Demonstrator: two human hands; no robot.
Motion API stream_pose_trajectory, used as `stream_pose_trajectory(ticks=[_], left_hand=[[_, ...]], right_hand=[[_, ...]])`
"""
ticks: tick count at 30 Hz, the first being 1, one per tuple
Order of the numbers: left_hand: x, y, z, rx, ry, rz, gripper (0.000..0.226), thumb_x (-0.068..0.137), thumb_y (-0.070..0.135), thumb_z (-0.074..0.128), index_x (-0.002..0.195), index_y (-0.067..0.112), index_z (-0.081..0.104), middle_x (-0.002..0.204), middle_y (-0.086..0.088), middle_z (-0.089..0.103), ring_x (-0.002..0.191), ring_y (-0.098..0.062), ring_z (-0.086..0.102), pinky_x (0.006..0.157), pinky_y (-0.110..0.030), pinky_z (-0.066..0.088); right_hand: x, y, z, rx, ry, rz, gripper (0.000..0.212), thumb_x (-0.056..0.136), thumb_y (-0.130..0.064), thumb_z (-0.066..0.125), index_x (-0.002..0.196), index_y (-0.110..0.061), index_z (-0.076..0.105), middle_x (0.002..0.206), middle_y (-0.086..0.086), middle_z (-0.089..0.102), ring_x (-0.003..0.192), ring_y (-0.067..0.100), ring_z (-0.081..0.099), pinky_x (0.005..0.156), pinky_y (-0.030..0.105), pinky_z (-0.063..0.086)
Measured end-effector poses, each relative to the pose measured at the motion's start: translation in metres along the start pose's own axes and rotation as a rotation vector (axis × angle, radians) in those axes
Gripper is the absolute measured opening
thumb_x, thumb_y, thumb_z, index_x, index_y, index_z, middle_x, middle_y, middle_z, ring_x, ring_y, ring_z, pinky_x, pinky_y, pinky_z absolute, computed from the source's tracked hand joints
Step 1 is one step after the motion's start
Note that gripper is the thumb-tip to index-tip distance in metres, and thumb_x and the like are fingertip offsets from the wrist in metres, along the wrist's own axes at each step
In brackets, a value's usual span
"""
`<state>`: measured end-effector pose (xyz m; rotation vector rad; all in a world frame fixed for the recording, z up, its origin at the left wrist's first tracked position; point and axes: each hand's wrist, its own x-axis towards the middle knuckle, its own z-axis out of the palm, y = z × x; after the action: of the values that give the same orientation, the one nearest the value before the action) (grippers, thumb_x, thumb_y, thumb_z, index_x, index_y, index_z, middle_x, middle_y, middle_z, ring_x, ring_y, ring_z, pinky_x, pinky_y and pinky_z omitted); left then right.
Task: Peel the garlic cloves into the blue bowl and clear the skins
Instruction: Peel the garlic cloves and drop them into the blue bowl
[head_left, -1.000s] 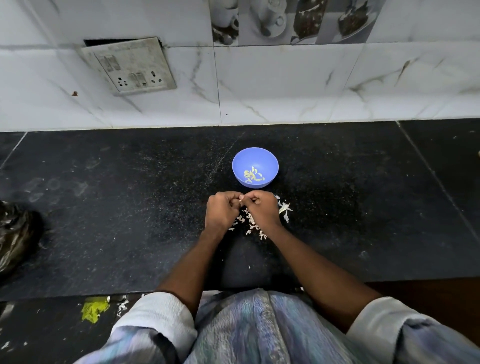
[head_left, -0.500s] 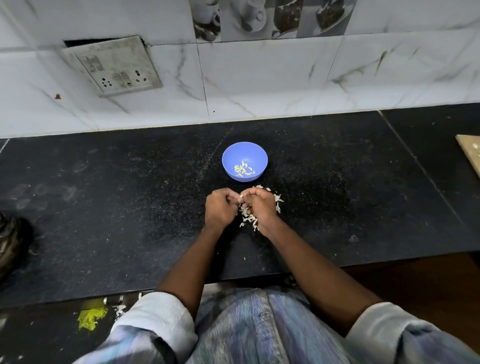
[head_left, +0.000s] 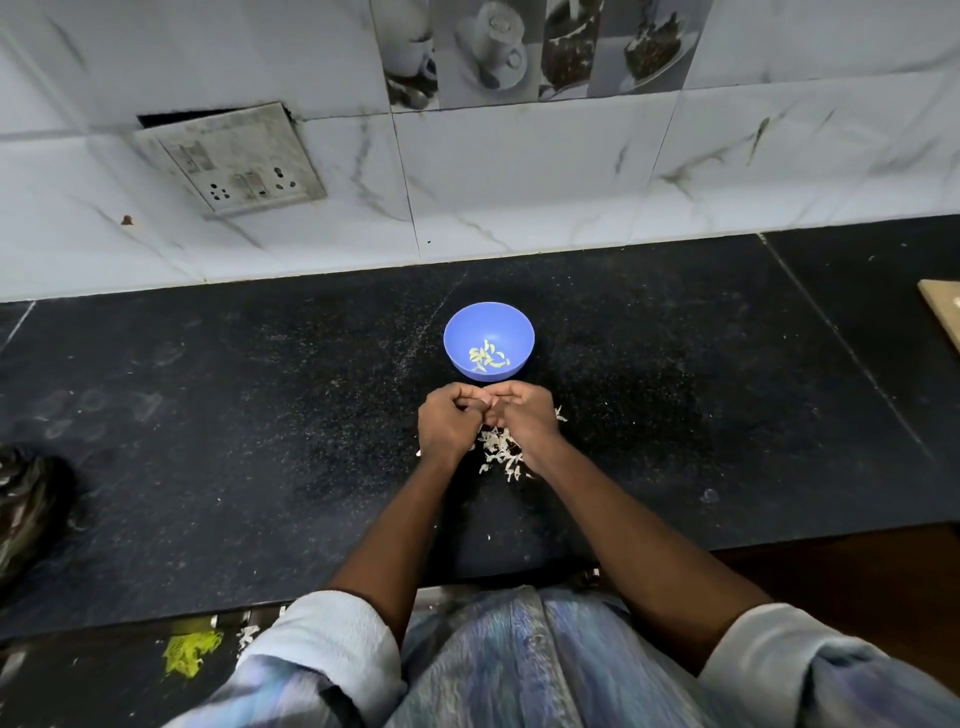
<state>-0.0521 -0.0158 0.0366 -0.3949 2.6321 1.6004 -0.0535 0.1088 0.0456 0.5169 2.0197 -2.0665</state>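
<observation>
My left hand (head_left: 448, 422) and right hand (head_left: 523, 415) meet knuckle to knuckle, fingers curled, pinching something I cannot make out; the blue bowl (head_left: 488, 340) sits just beyond them toward the table's back edge.

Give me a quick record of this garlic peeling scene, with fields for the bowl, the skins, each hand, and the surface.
bowl: blue bowl, upright, peeled cloves inside
skins: loose pile of skins on the counter, beneath the hands
left hand: left hand curled, fingertips meeting the right; what it holds is hidden
right hand: right hand curled likewise
surface: black counter
</observation>
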Motion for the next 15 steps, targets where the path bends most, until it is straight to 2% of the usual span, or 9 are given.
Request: stream_pose_trajectory(ticks=[4, 6, 9, 12, 15], left_hand=[[0.004, 0.01, 0.009, -0.034, 0.135, 0.007, 0.012, 0.085, 0.017, 0.084, 0.091, 0.023, 0.075, 0.079, 0.012, 0.075, 0.072, 0.001, 0.07, 0.071, -0.023, 0.058], [0.008, 0.009, 0.013, -0.048, 0.117, 0.065, 0.012, 0.087, 0.012, 0.081, 0.089, 0.023, 0.076, 0.079, 0.011, 0.076, 0.071, -0.001, 0.071, 0.072, -0.029, 0.06], [0.011, 0.012, 0.019, -0.021, 0.08, 0.136, 0.017, 0.091, 0.009, 0.077, 0.089, 0.026, 0.075, 0.081, 0.01, 0.076, 0.072, -0.003, 0.071, 0.069, -0.027, 0.058], [0.011, 0.015, 0.022, -0.025, 0.104, 0.154, 0.018, 0.092, 0.015, 0.078, 0.087, 0.032, 0.073, 0.08, 0.012, 0.075, 0.07, -0.004, 0.071, 0.068, -0.029, 0.057], [0.012, 0.017, 0.023, -0.011, 0.115, 0.159, 0.016, 0.092, 0.016, 0.078, 0.087, 0.03, 0.072, 0.079, 0.013, 0.075, 0.07, -0.005, 0.071, 0.069, -0.032, 0.059]], right_hand=[[0.011, -0.01, -0.014, 0.064, -0.001, 0.023, 0.011, 0.088, 0.008, 0.071, 0.095, 0.0, 0.073, 0.081, 0.013, 0.075, 0.065, 0.015, 0.069, 0.064, 0.024, 0.06], [0.015, -0.015, -0.019, 0.089, -0.01, 0.033, 0.012, 0.085, 0.005, 0.076, 0.096, 0.001, 0.074, 0.083, 0.015, 0.076, 0.066, 0.016, 0.069, 0.064, 0.024, 0.061], [0.023, -0.017, -0.027, 0.107, -0.044, 0.062, 0.014, 0.083, 0.001, 0.081, 0.094, -0.004, 0.075, 0.081, 0.013, 0.077, 0.066, 0.016, 0.071, 0.066, 0.025, 0.061], [0.03, -0.014, -0.036, 0.129, -0.096, 0.078, 0.018, 0.084, 0.001, 0.079, 0.101, 0.001, 0.075, 0.086, 0.018, 0.077, 0.072, 0.021, 0.072, 0.072, 0.028, 0.062], [0.031, -0.013, -0.041, 0.134, -0.153, 0.083, 0.019, 0.087, 0.003, 0.075, 0.105, 0.004, 0.074, 0.088, 0.019, 0.077, 0.073, 0.02, 0.074, 0.073, 0.028, 0.061]])
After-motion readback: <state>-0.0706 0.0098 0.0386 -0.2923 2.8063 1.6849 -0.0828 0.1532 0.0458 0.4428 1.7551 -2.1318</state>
